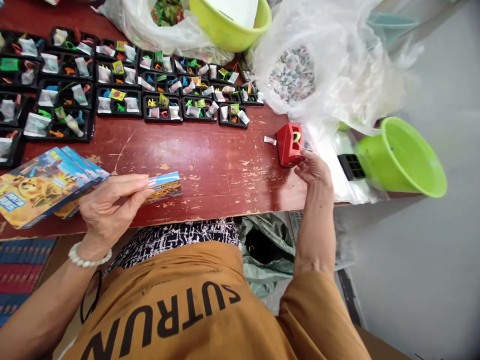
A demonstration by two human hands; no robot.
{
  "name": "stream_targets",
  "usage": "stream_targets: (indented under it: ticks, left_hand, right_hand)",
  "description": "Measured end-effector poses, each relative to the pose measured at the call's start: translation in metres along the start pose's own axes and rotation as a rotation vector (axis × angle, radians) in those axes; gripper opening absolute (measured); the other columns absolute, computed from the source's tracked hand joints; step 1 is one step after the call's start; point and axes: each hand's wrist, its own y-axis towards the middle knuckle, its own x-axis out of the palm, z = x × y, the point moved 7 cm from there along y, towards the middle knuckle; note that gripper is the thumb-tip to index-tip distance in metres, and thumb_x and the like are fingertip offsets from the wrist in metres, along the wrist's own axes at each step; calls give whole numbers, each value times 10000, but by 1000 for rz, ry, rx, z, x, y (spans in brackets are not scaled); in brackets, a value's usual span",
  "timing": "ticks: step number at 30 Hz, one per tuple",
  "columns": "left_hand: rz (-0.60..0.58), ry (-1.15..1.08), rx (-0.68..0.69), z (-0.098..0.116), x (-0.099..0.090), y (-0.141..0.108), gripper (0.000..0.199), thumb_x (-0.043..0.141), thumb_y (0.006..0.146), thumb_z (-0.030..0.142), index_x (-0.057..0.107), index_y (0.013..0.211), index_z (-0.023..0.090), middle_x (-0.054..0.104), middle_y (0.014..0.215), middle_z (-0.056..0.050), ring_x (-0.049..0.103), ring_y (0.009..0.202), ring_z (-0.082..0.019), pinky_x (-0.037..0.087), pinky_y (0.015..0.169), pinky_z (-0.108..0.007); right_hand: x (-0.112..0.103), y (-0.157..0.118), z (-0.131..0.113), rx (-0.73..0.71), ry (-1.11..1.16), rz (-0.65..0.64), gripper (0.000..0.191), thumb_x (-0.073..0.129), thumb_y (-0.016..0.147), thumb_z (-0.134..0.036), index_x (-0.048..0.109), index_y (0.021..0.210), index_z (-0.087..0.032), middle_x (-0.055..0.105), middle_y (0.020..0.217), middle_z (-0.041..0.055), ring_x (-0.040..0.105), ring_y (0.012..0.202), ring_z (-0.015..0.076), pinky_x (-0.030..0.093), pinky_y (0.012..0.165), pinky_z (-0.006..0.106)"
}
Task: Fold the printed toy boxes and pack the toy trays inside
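My left hand (112, 202) grips a printed cardboard box (164, 186) between thumb and fingers, its narrow blue-and-orange side turned up above the table's front edge. Beside that hand, several flat printed boxes (41, 182) with a cartoon picture lie fanned on the table. My right hand (313, 167) is at the red tape dispenser (288, 145), its fingertips against the dispenser's right front end. A roll of tape (296, 137) sits inside the dispenser. Whether a strip of tape is between those fingers is too small to tell.
Rows of black trays (119, 114) with small toys and packets cover the back left of the red table (210, 165). Behind stand a plastic bag of small packets (292, 75) and a yellow-green basin (232, 30). A green tub (405, 157) is at the right, near a wall.
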Motion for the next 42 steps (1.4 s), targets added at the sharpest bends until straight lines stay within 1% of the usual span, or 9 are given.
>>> stream_targets:
  ticks: [5,10,12,14,16,20,24,31,42]
  left_hand:
    - [3,-17,27,0,-1,-1,489,911,721,115,815,1101,407,845,1046,64,817,838,-238,667,796,-435]
    - [5,12,-1,1,0,1,409,888,762,141,814,1077,390,843,1049,76,813,859,-225,675,809,-448]
    - [-13,32,-15,5,1,3,309,868,794,153,818,1031,345,845,1043,55,811,880,-215,680,824,-431]
    - [-49,38,-32,10,4,5,223,832,839,155,814,1012,294,846,1047,18,810,914,-206,680,851,-401]
    - [-91,38,-46,14,9,6,175,785,885,155,805,1029,254,845,1056,-15,809,954,-200,676,879,-373]
    - [-127,64,-50,21,18,6,160,725,934,163,784,1068,227,841,1062,-33,806,987,-193,673,902,-346]
    - [-103,104,-49,25,21,2,238,743,933,176,745,1165,225,834,1135,-48,812,995,-189,667,904,-301]
    - [-95,115,-46,20,23,-7,432,717,970,223,616,1389,251,814,1224,-61,813,1053,-206,671,938,-307]
    - [-263,247,215,28,31,-11,366,551,1038,153,686,1349,291,788,1217,-77,786,1083,-219,651,931,-345]
  right_hand:
    - [-2,-19,9,-44,-16,101,195,630,831,-314,519,693,-233,592,784,19,609,750,171,594,775,368]
    - [-5,-63,16,-222,-179,308,141,684,748,-178,564,680,-211,609,1245,145,513,1318,275,444,1143,450]
    - [8,-84,11,-275,-208,342,97,688,794,-221,616,733,-202,625,1195,141,547,1263,272,463,1112,453]
    - [43,-110,-2,-318,-155,215,128,703,860,-325,687,826,-202,664,954,74,640,956,226,551,921,416]
    - [98,-149,-27,-376,10,-89,206,736,891,-422,745,939,-221,666,796,12,606,695,168,556,712,344]
    - [196,-244,-85,-425,297,-504,212,787,910,-455,799,1006,-266,751,851,9,649,697,146,589,689,306]
    - [247,-288,-103,-423,397,-647,227,784,923,-417,805,1092,-267,779,896,4,693,758,149,619,763,326]
    - [255,-290,-88,-371,263,-543,320,779,914,-440,761,1186,-272,766,848,-2,686,691,164,607,719,359]
    - [252,-294,-91,-316,268,-510,308,794,881,-423,739,1122,-239,735,808,-6,606,616,132,518,607,304]
